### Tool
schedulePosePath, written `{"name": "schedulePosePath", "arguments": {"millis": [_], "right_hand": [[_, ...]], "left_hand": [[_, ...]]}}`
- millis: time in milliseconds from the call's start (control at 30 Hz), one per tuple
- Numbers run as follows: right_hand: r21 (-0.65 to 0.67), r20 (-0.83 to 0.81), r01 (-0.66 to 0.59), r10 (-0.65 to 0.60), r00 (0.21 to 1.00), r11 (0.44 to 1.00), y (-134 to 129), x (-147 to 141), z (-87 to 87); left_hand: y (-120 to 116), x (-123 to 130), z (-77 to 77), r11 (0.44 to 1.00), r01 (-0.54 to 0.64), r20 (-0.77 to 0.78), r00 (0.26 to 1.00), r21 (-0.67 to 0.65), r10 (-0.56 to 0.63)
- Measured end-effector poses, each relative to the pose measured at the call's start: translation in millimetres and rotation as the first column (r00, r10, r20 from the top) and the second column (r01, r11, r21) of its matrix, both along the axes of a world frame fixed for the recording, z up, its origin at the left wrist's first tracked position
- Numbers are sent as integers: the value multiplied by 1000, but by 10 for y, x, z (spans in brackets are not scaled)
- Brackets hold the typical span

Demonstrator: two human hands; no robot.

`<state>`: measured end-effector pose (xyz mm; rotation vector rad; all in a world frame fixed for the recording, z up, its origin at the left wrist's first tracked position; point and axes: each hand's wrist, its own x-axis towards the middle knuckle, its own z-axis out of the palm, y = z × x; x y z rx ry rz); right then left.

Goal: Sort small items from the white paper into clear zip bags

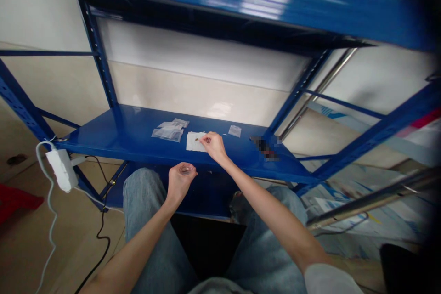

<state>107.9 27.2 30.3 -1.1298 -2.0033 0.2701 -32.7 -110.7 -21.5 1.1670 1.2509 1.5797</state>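
A person sits facing a blue metal shelf (144,124), jeans-covered knees (141,193) below, with the two hands apart. The left hand (179,183) is raised palm-up and curls around a small clear round container (186,170), held just off the shelf's front edge; anything inside is too small to tell. The right hand (214,146) reaches onto the shelf with its fingertips pinched together over a white paper sheet (195,141), though whether they grip anything is hard to tell. A tiny brown bit (196,139) lies on that sheet, just beside the fingers. Left of the sheet lie clear plastic bags (168,132) in a loose pile (their contents are too small to make out), and a smaller clear bag (234,131) lies to the right. A white power strip (62,170) hangs from the shelf's left end.
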Motion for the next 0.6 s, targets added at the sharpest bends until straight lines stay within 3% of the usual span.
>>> {"name": "schedulePosePath", "arguments": {"millis": [100, 200, 300, 600], "right_hand": [[-41, 102, 158, -153, 983, 987, 413, 148, -41], [-24, 162, 130, -124, 979, 991, 592, 187, -132], [-17, 218, 37, -33, 975, 999, 625, 124, -227], [-16, 255, 23, -18, 967, 1000, 608, 33, -338]], "left_hand": [[5, 2, -10, 1000, 12, -14, 1000, 6, -12], [12, -4, -14, 1000, 20, -9, 1000, 3, -20], [10, -8, -13, 999, 28, -3, 1000, -18, -28], [12, 2, -16, 999, 36, -16, 999, -25, -36]]}}
